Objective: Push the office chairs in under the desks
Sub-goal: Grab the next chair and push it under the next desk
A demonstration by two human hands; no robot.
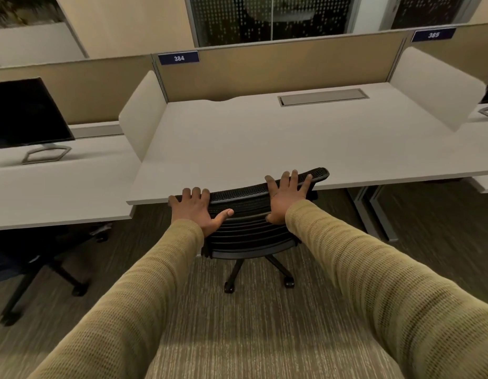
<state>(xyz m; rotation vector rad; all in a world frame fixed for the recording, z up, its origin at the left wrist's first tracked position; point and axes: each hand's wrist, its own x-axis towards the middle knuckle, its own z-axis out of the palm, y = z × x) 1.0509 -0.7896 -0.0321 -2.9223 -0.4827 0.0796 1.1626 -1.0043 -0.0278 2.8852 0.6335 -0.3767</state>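
Observation:
A black office chair (248,228) with a ribbed mesh back stands against the front edge of the white desk (264,138) marked 384. Its seat is hidden under the desktop; only the back, the post and the wheeled base show. My left hand (195,210) lies flat on the left part of the chair back's top, fingers straight and thumb spread out. My right hand (285,196) presses flat on the right part of the chair back, fingers spread over its top rim.
A second dark chair (32,266) stands at the left, partly under the neighbouring desk (59,192), which carries a monitor (24,113). The desk's metal legs (374,214) stand to the right. Striped carpet (251,324) stretches between me and the chair. Beige partitions back the desks.

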